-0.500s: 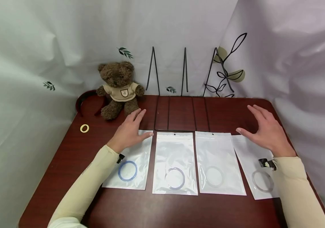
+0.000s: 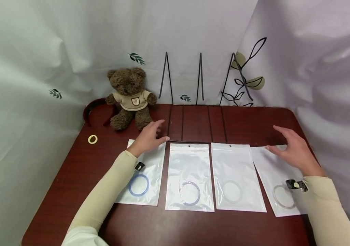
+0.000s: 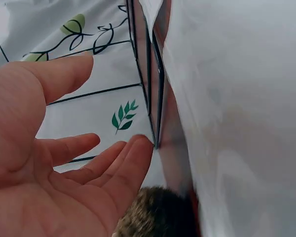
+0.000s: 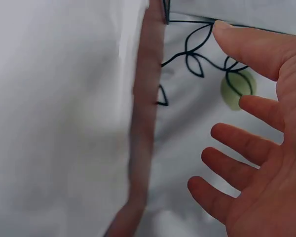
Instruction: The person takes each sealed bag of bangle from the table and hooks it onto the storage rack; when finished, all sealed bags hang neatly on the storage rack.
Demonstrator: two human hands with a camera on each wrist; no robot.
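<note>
My left hand (image 2: pixel 148 138) hovers above the top of the leftmost white zip bag (image 2: pixel 153 164), thumb and fingers apart, holding nothing. A blue bangle (image 2: pixel 148 185) shows in that bag. Over the upper part of the rightmost bag (image 2: pixel 265 167), which lies slanted, is my right hand (image 2: pixel 297 152), also free of any object; its fingers spread loosely in the right wrist view. That bag has a pale ring (image 2: pixel 275 199). Between them lie a bag (image 2: pixel 190 167) with a lavender bangle (image 2: pixel 199 194) and another bag (image 2: pixel 231 164) with a faint whitish ring (image 2: pixel 241 192).
Behind the bags stands a black wire rack (image 2: pixel 210 123) with upright loops. A brown teddy bear (image 2: pixel 127 82) sits at the back left beside a dark headband (image 2: pixel 93 104). A small yellow ring (image 2: pixel 93 143) lies on the dark red table (image 2: pixel 199 229). White curtains surround the table.
My left hand has shifted right. My right hand has moved right and slightly nearer to me. The bags, bear and rack keep their places, while the view has shifted slightly.
</note>
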